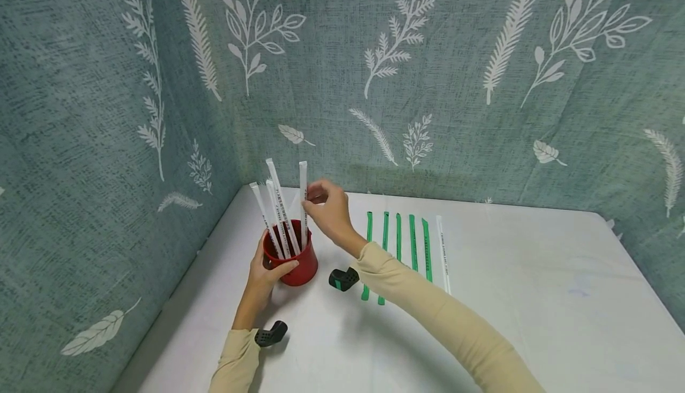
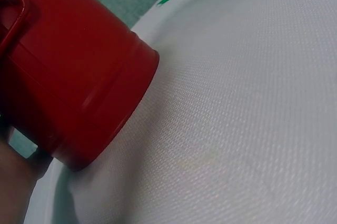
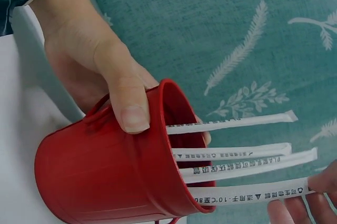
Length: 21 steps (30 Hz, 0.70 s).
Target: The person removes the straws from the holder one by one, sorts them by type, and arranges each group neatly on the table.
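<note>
A small red metal bucket [image 1: 299,270] stands on the table at the left, with several white paper-wrapped straws [image 1: 278,203] leaning in it. My left hand [image 1: 262,280] grips the bucket's rim and side, its thumb [image 3: 134,103] lying over the outer wall in the right wrist view. Between thumb and fingers, my right hand [image 1: 329,208] pinches one upright white wrapped straw [image 1: 303,173], whose lower end is inside the bucket. In the left wrist view the bucket's side [image 2: 79,71] and looped handle fill the left.
Right of the bucket, several green wrapped straws [image 1: 413,235] lie in a row, partly covered by the right sleeve. One white wrapped straw [image 1: 443,244] lies at the row's right end. Patterned teal cloth [image 1: 342,84] encloses the white table [image 1: 535,274] behind and at the sides.
</note>
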Available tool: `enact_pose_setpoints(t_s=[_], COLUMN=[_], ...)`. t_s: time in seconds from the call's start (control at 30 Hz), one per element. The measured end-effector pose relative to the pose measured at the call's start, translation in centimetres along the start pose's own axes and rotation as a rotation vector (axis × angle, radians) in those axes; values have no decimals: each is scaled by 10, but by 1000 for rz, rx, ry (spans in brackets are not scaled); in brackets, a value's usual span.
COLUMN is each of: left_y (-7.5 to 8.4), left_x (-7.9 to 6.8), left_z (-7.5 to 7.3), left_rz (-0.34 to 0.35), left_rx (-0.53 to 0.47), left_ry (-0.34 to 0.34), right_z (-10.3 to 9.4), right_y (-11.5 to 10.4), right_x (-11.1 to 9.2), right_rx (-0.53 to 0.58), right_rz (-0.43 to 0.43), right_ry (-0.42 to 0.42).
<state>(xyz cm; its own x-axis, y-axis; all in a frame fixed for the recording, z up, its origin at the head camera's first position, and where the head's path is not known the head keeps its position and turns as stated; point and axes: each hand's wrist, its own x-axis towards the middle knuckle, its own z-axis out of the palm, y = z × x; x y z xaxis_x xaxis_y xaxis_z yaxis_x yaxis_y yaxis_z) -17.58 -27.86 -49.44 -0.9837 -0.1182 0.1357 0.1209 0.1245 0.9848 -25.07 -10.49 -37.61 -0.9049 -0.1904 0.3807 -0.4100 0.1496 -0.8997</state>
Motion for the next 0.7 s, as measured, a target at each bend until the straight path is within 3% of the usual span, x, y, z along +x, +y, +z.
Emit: enact_pose_setpoints(t_s=[0.23,0.43,0.7], left_y=[0,1,0], left_x=[0,0,0], left_z=[1,0,0], left_rz=[3,39,36], left_rx=[-4,-9,-16], left_ry=[-1,-3,2], right_z=[2,1,-7], right_y=[2,5,-4], right_x=[-2,1,4], right_rx=[-10,33,94], right_rz=[81,165,118], right_ry=[-38,-2,41])
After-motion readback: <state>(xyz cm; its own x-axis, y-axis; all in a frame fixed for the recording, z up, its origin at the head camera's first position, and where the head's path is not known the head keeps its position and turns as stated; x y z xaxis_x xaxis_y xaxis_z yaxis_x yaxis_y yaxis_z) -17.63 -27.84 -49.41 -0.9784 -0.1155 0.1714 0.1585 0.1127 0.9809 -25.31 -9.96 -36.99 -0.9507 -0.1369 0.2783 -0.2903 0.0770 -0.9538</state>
